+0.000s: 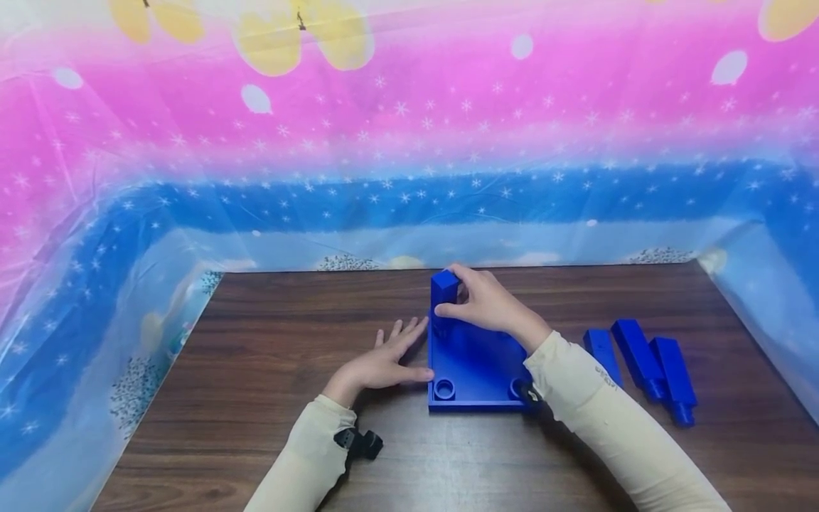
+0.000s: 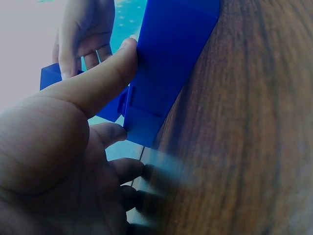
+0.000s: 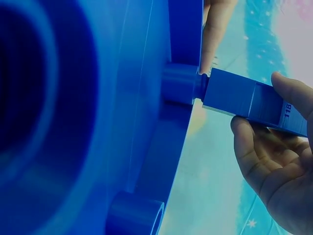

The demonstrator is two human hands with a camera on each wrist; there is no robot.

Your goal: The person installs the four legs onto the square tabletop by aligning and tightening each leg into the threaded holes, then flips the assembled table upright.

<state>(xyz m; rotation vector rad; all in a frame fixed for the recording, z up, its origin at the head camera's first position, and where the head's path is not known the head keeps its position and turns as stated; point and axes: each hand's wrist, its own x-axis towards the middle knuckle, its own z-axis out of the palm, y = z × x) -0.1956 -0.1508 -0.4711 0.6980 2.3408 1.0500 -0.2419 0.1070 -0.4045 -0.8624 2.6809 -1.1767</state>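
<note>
A square blue tabletop [image 1: 483,363] lies with raised edges and round corner sockets facing up. My right hand [image 1: 489,302] pinches a square blue table leg [image 1: 444,284] between thumb and fingers, upright over the far left corner. In the right wrist view the narrow end of this leg sits at the mouth of a socket [image 3: 178,83], with part of its neck showing. My left hand [image 1: 384,363] rests beside the tabletop's left side, fingers spread; its thumb and index fingertip touch the side wall. The right forearm hides part of the near right corner.
Three more blue legs lie on the brown wooden table [image 1: 256,355] right of the tabletop: a partly covered leg [image 1: 603,353], a middle leg [image 1: 636,355] and an outer leg [image 1: 675,373]. A patterned pink and blue cloth [image 1: 409,156] hangs behind the table.
</note>
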